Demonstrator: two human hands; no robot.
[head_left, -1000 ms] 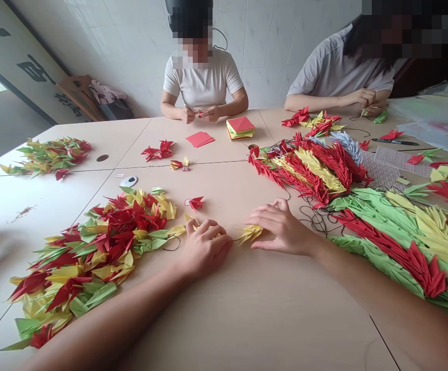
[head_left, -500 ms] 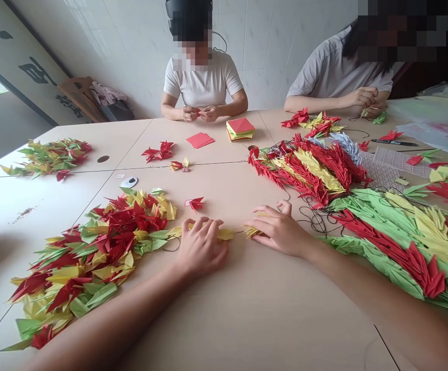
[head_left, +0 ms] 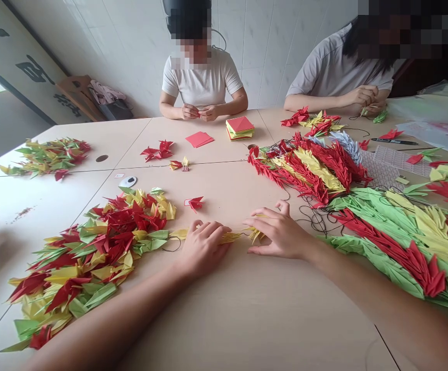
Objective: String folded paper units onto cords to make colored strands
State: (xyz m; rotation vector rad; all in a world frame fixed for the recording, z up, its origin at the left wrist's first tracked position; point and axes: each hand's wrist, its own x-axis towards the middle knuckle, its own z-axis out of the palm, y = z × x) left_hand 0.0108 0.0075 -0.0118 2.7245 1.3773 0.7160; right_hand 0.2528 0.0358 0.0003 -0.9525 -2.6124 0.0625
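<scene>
Head view, watched from my distant seat: yellow folded papers are being handled along a dark thread.
I see the left hand curled over these papers on the table, its grip hidden; the right hand cups a yellow bunch, thumb and fingers parted, and I cannot tell whether they pinch it. I judge the step in hand to be easing pieces along the thread; the next move calls for one hand steadying while the other slides gently. I spot no container beside the hands: a mixed pile lies loose to their left, strung bundles to their right.
</scene>
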